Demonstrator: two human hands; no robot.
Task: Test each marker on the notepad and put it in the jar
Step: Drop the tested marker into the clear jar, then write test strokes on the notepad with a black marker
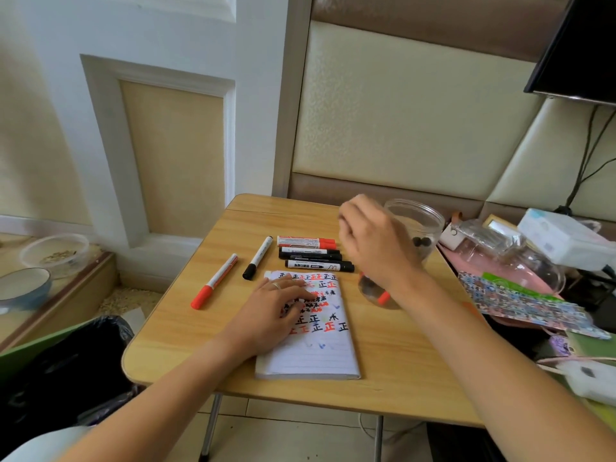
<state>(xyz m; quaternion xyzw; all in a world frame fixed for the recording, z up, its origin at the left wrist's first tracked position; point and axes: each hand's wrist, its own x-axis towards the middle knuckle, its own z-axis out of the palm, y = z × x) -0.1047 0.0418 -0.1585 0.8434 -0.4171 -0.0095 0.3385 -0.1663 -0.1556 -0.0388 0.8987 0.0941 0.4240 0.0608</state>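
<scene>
Left hand (pixel 278 303) flat on notepad (pixel 308 328), fingers spread. Right hand (pixel 375 240) raised beside jar (pixel 418 225), fingers loosely curled, blurred; grip cannot be told. 5 markers (pixel 310 253) on table (pixel 186 328) beyond notepad, between the hands.

The notepad (pixel 310 328) near the desk's front edge carries rows of the handwritten character 正 in black and red ink, with asterisk-like marks between them. The marker (pixel 319 265) nearest the notepad's far end has a printed label, too blurred to read.
</scene>
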